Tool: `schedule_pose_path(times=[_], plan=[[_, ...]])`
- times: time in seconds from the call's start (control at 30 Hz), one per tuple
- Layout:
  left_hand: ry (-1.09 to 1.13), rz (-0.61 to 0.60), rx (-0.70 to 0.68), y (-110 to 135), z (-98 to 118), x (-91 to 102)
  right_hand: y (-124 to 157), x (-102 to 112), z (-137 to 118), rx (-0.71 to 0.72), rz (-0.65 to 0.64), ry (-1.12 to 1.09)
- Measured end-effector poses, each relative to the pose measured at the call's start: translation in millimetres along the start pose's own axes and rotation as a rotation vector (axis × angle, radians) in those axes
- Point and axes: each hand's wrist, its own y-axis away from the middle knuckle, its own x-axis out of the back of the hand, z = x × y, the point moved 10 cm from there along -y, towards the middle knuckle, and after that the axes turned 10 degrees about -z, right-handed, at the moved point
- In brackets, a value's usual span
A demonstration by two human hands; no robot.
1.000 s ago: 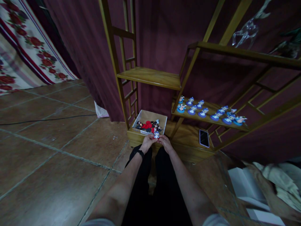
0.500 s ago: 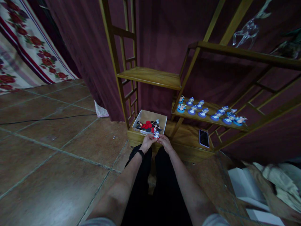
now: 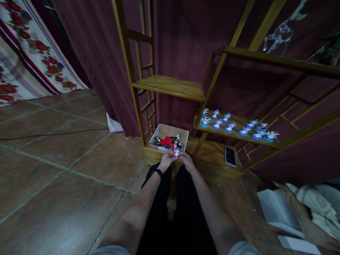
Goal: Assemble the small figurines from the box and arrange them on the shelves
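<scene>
A small white and purple figurine (image 3: pixel 176 151) with a red base is held between my two hands, just at the front of a white box. My left hand (image 3: pixel 167 160), with a dark band on its wrist, grips it from the left with fingers closed. From the right side, my right hand (image 3: pixel 186 161) pinches the same figurine. Inside the open white box (image 3: pixel 174 130) lie several red and black figurines (image 3: pixel 168 141) in a jumble. To the right, several purple, white and blue figurines (image 3: pixel 230 126) stand on a wooden shelf (image 3: pixel 240 124).
A phone (image 3: pixel 230 156) with a pale purple edge lies on the lower board at right. An upper wooden shelf (image 3: pixel 170 85) juts out above the box. A clear horse-like ornament (image 3: pixel 280 37) stands high at right. White boxes (image 3: pixel 278 209) and cloth (image 3: pixel 318 202) are at lower right.
</scene>
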Motion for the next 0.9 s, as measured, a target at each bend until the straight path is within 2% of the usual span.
schedule_pose_path(times=[0.37,0.9], plan=[[-0.002,-0.031,0.012,2.6,2.5,-3.6,0.4,-0.2,-0.5,0.012,-0.004,0.0],[0.138,-0.07,0.056,7.4,2.7,-10.9,-0.6,5.5,1.8,0.036,0.05,0.011]])
